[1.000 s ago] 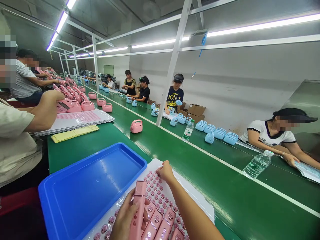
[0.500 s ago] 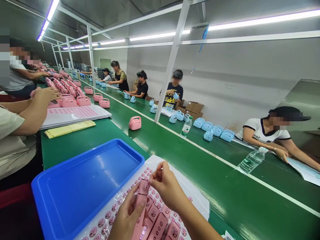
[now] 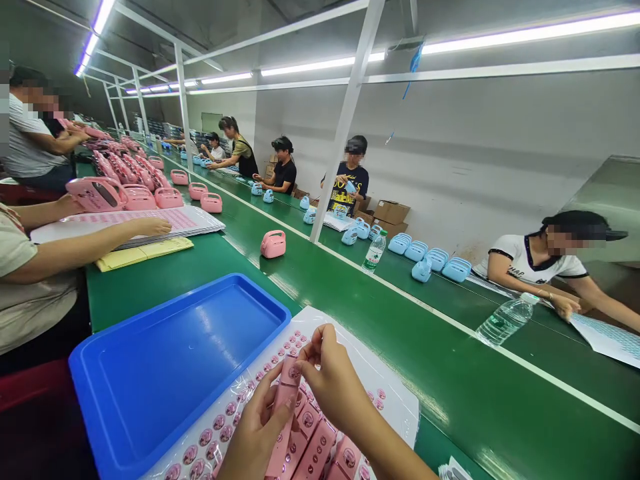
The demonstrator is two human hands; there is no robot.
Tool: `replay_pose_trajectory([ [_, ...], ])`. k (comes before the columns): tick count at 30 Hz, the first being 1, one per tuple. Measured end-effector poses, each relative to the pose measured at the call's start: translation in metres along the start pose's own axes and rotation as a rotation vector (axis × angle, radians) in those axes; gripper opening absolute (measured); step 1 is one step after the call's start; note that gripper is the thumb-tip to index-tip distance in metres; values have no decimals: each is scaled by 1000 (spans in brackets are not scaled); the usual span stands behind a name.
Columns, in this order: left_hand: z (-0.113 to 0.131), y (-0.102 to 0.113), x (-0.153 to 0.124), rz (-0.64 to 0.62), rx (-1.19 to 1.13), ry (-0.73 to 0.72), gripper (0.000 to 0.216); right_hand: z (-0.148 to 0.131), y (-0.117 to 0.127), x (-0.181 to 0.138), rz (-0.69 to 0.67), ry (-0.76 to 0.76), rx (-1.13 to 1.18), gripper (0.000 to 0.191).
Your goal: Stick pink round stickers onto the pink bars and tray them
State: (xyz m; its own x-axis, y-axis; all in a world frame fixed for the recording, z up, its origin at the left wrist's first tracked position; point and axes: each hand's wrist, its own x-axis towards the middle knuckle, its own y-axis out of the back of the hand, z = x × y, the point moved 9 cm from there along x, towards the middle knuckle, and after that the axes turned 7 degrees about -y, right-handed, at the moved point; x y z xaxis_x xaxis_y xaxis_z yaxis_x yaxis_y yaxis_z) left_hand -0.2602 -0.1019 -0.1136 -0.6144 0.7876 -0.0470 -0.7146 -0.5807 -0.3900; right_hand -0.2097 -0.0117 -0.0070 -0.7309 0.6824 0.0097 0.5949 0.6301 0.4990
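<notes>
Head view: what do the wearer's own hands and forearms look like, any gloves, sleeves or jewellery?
Both hands are bare: no gloves on the left hand or the right hand. The right forearm, which runs off the bottom edge, shows no sleeve, watch or bracelet along its visible length. No rings show on the visible fingers. The left wrist is cut off by the frame, so anything worn there cannot be told.

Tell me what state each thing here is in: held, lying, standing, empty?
Pink part: held upright in left hand, right hand fingers at its top.
Blue tray: empty.
Sticker sheet: flat, partly used.
Near water bottle: lying down.
Far water bottle: standing.
</notes>
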Motion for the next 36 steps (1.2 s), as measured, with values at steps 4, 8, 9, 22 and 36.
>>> replay_pose_trajectory([
  [4,6,0,-3,44,-2,-4,61,0,0,-1,4,12,6,27],
  [8,7,-2,-6,31,-5,14,59,-2,-1,-2,12,22,-35,28],
  [9,7,-2,-6,25,-12,16,59,-2,-1,-2,18,20,-49,28],
  [22,10,-8,-4,19,-124,-4,57,2,-2,-4,116,7,-119,27],
  [36,35,29,3,219,635,-118,64,139,26,-97,123,-580,-418,41],
])
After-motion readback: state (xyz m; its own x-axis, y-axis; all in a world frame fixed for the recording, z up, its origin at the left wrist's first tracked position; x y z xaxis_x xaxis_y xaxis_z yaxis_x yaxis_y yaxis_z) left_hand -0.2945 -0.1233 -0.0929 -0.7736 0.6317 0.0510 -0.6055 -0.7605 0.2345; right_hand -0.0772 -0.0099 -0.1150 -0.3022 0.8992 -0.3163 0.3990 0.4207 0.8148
